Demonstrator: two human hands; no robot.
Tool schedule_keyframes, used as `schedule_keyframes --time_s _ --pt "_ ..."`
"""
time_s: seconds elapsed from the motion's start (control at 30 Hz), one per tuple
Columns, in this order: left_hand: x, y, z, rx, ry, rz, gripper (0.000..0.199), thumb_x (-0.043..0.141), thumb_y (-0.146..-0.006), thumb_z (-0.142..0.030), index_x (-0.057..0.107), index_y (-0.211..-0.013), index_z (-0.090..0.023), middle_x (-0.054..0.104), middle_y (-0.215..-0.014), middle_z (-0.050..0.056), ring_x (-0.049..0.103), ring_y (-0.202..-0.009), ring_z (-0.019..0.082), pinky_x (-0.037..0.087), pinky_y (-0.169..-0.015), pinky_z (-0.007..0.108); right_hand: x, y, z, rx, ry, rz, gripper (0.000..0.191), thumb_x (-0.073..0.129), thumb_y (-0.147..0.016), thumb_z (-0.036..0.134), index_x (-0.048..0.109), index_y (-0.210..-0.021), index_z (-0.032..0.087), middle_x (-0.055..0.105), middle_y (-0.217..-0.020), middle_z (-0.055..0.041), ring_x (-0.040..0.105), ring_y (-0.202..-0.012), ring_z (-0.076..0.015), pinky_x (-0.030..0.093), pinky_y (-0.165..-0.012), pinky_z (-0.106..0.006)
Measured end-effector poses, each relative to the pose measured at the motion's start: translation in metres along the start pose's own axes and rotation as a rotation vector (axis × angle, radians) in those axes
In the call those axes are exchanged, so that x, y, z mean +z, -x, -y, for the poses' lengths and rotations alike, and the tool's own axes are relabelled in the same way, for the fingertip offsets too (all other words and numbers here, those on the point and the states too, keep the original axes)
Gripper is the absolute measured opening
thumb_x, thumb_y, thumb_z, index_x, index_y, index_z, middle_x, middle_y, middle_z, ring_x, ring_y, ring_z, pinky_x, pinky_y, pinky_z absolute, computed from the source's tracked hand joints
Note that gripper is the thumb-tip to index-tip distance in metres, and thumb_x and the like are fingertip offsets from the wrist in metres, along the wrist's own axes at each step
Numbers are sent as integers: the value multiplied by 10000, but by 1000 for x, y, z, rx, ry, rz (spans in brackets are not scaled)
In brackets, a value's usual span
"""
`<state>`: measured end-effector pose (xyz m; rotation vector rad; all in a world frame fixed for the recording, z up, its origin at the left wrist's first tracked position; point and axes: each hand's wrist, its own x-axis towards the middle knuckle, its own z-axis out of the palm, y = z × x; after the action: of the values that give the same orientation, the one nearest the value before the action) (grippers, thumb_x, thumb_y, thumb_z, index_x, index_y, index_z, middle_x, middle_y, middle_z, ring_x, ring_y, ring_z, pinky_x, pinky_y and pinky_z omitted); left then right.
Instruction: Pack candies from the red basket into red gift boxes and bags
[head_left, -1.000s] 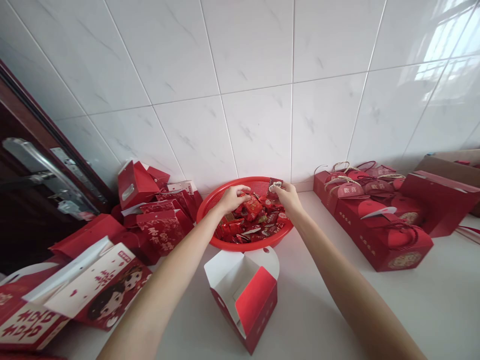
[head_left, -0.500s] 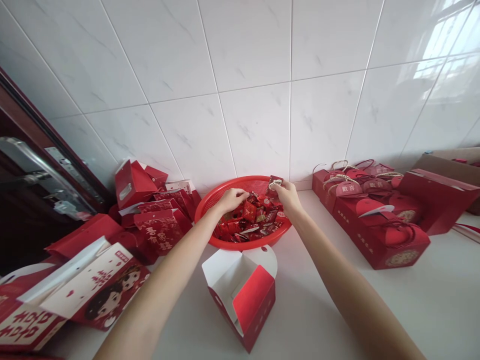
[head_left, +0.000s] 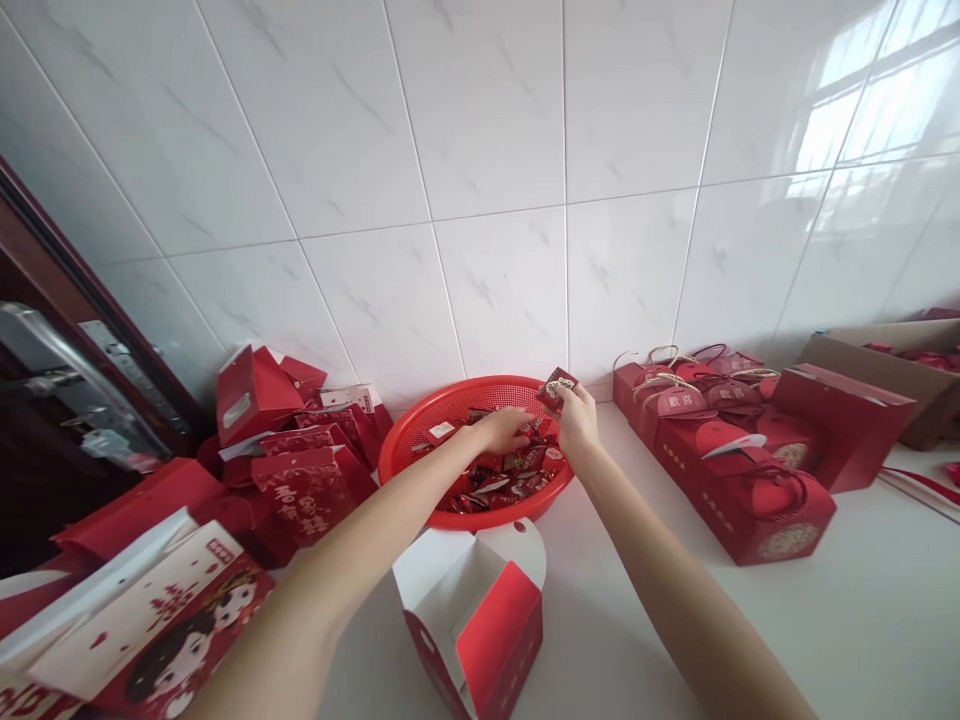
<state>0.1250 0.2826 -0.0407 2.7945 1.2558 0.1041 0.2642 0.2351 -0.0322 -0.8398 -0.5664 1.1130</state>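
Observation:
My right hand [head_left: 577, 420] is closed on a small dark-red wrapped candy [head_left: 556, 387] with a pale lettered label, just above the right rim of the red plastic basket [head_left: 409, 445]. Inside the basket lies a heap of wrapped candies [head_left: 517, 485], mostly red and brown. My left hand [head_left: 504, 430] is low over that heap, fingers loosely bent and apart, touching or nearly touching the wrappers; its fingertips are partly lost among them. In front of the basket stands a red gift box [head_left: 499, 640] with its top flaps unfolded and its white inside showing.
Several filled-out red gift boxes [head_left: 739, 530] with cord handles stand in rows at the right, a cardboard carton [head_left: 855, 355] behind them. Red and white paper boxes [head_left: 307, 490] pile up at the left beside a door handle [head_left: 52, 350]. A tiled wall [head_left: 495, 290] closes off the back.
My left hand has moved right across the candies, towards the basket's middle. My right hand keeps hold of its candy. The whole view has tilted up slightly.

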Motion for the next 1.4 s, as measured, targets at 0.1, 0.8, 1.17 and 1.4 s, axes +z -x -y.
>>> schedule_keyframes --time_s 0.1,0.8,1.17,1.4 --pt "7 -9 -1 43 -29 84 460 648 -774 -171 605 -1229 -227 691 -1210 75 657 -1094 262 508 -925 337 1 0 1 13 -19 -8 38 610 -671 193 575 -681 204 659 -662 16 650 -676 -143 542 -659 -259" --pt "8 -9 -8 -31 -135 220 708 588 -722 -104 553 -1394 -325 655 -1339 58 593 -1234 329 452 -1054 463 3 2 6 74 -60 -36 75 572 -699 142 562 -640 188 643 -615 36 642 -591 -118 496 -593 -232" --pt "8 -8 4 -118 54 124 703 625 -701 -142 570 -1388 -282 736 -1192 32 646 -1158 286 478 -1020 381 2 2 4 63 -65 -11 74 609 -691 165 559 -650 201 626 -614 44 636 -599 -129 534 -618 -257" --pt "4 -6 3 -170 176 130 390 599 -729 -138 743 -1081 -223 760 -919 6 686 -890 212 513 -811 262 1 2 4 58 -48 -8 60 610 -670 190 554 -655 204 627 -634 39 632 -614 -127 528 -617 -247"
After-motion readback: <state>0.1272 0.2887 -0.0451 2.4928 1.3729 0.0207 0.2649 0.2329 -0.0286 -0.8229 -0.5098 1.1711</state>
